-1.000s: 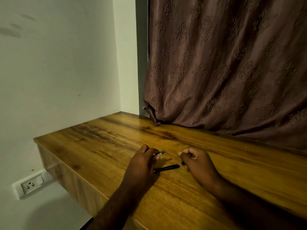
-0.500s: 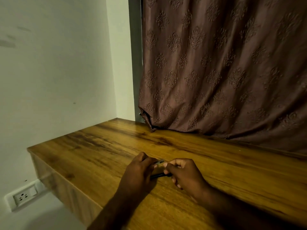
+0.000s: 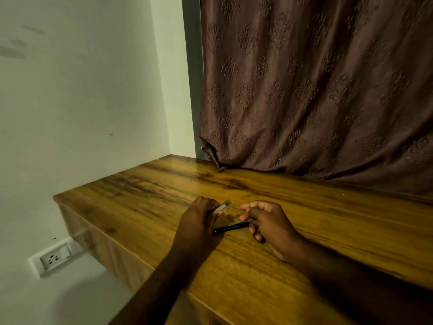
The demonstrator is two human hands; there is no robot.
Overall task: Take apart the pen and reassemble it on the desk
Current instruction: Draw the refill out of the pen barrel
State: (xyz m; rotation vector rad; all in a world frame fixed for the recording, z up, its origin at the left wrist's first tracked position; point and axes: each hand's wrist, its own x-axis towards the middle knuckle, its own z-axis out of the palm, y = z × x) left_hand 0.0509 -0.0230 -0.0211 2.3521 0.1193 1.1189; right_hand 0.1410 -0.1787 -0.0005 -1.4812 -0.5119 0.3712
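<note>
Dim warm light, soft shadows, slight blur, wide-angle bowing at edges.

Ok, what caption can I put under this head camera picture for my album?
Left hand holds a silvery pen piece; right hand holds the black pen barrel low over the wooden desk.

Our left hand (image 3: 199,219) rests knuckles-up, fingers curled closed around a thin part that pokes out past the fingertips. Our right hand (image 3: 269,221) sits just beside it, fingers loosely bent, thumb and forefinger pinched together. Both forearms reach forward.
</note>
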